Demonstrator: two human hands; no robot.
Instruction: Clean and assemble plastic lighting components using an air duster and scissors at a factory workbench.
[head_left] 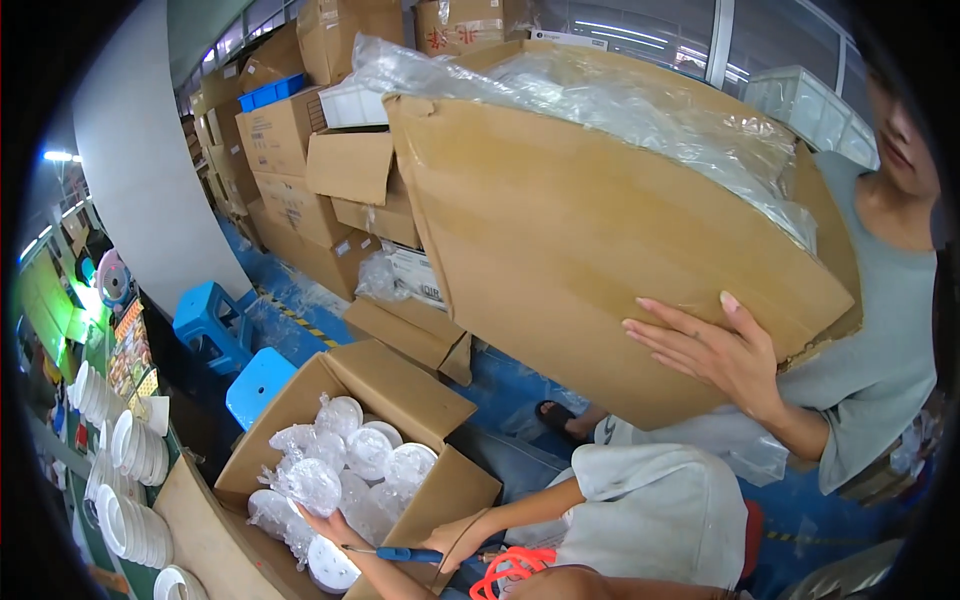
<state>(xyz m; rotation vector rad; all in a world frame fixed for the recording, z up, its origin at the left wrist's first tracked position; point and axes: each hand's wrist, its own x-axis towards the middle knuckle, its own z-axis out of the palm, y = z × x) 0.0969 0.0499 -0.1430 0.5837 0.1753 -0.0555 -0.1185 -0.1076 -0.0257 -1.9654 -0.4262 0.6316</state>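
My left hand (pixel 328 524) reaches into an open cardboard box (pixel 455 480) and closes on a round white piece (pixel 313 486) in clear plastic wrap; some fingertips are hidden by the wrap. Several similar wrapped round pieces (pixel 370 452) fill the box, and a barer white disc (pixel 332 563) lies near its lower side. Beside my left forearm, my right hand (pixel 458 540) is closed round a slim blue-handled tool (pixel 400 553) with a thin tip. A coiled orange cord (pixel 510 570) lies by that hand, against my body.
A person (pixel 875 300) in grey at the right steadies a large carton (pixel 600 240) filled with clear plastic, one hand (pixel 710 345) flat on its side. Stacked white round parts (pixel 135 520) line the bench at left. Blue stools (pixel 212 322) and piled cartons (pixel 285 140) stand beyond the box.
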